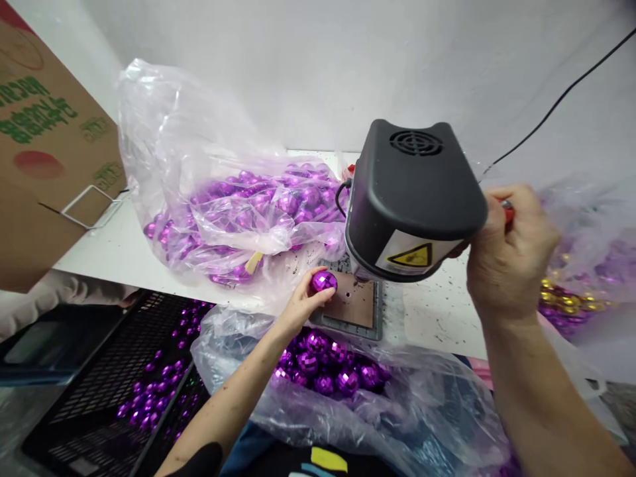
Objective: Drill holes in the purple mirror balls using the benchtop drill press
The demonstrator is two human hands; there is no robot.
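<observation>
My left hand [301, 306] holds a purple faceted ball [324, 281] at the left edge of the brown pad [358, 306] under the black machine head [410, 195]. Off to the right of that head, my right hand [511, 255] is closed around a red-tipped lever handle [507, 211]. Below my left forearm lies an open clear plastic bag [397, 404] with several purple faceted balls [325, 371] in it.
A big clear bag [199, 172] of purple pieces lies on the white table [119, 252] at the back left. A black crate [109, 384] with loose purple balls sits lower left, a cardboard box [44, 146] far left. Another bag with gold and purple pieces [571, 301] lies right. A black cable [556, 103] runs up the wall.
</observation>
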